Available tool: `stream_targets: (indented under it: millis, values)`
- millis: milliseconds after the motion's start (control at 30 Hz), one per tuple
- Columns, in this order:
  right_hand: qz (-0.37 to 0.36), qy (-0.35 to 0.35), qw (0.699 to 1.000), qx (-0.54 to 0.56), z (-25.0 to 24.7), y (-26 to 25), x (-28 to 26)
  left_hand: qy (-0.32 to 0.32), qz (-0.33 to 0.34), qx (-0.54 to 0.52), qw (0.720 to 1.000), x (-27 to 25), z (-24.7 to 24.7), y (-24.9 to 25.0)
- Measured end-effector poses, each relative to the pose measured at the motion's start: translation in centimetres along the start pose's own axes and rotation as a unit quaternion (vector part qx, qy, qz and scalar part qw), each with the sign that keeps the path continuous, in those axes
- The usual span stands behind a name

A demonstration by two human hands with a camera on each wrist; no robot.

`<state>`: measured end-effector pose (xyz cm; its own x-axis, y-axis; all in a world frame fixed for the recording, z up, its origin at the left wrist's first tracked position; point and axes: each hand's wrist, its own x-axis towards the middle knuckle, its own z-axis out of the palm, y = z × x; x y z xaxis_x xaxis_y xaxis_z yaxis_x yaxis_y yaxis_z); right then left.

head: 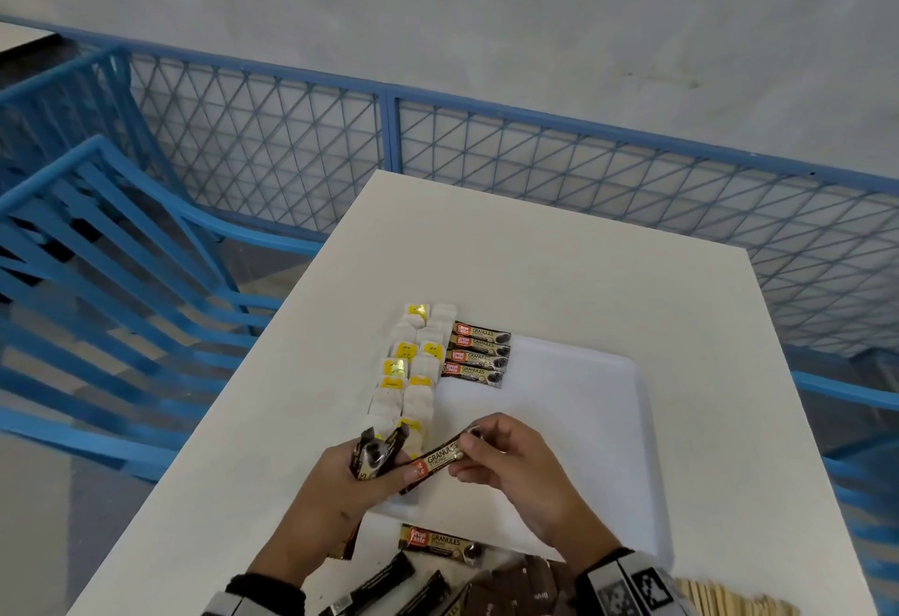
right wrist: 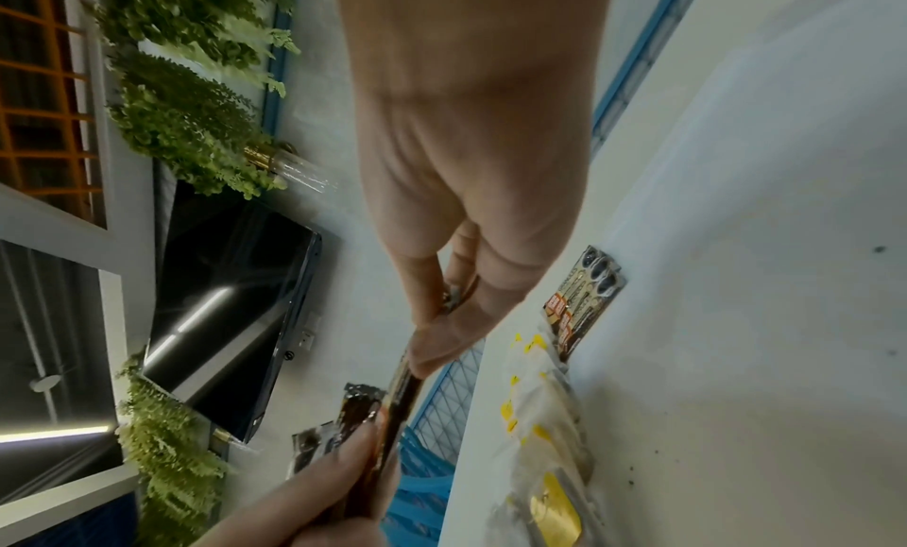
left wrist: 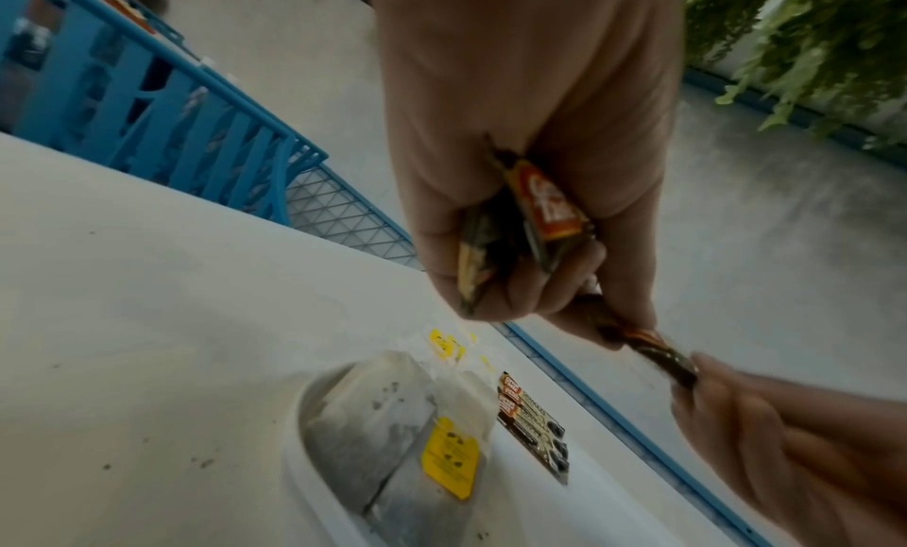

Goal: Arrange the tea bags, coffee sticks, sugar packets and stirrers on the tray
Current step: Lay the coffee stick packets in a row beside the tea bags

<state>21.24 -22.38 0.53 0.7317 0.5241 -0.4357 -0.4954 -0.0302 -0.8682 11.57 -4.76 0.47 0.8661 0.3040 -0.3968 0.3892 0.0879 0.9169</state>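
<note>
Over the near left corner of the tray (head: 608,401), your right hand (head: 511,464) pinches one coffee stick (head: 440,457) at its far end while your left hand (head: 335,484) clutches a spare bundle (head: 374,455). It looks light, thin and slick; pinch the flat sealed end.

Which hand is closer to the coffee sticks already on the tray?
The right hand. It is over the tray, below the row of four coffee sticks. The left hand is at the tray's near-left corner, farther away.
</note>
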Motion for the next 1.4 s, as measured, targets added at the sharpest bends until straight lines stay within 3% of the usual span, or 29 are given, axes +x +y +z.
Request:
stream_targets:
  millis: [300,600,800,1000,1233,1400]
  values:
    - [0.038,-0.005,0.996,-0.08,-2.0,0.0,1.2,0.048,0.002,-0.026,0.999,0.7,-0.2,-0.6]
    - [0.063,0.217,0.972,-0.069,-5.0,0.9,6.5,0.062,-0.056,-0.153,0.985,0.6,-0.6,-0.6]
    - [0.055,0.257,0.954,-0.147,-4.6,1.4,9.1,0.055,-0.098,-0.231,0.966,0.9,-1.0,-0.4]
    - [0.049,0.281,0.927,-0.244,-4.2,1.9,10.5,0.048,-0.108,-0.271,0.955,1.4,-1.4,-1.2]
    - [0.022,0.283,0.92,-0.271,-3.8,1.9,10.1,0.042,-0.1,-0.254,0.961,1.7,-1.1,-1.0]
    - [-0.042,0.191,0.925,-0.326,-1.2,0.8,7.2,0.029,-0.076,-0.26,0.962,1.6,-0.5,-0.3]
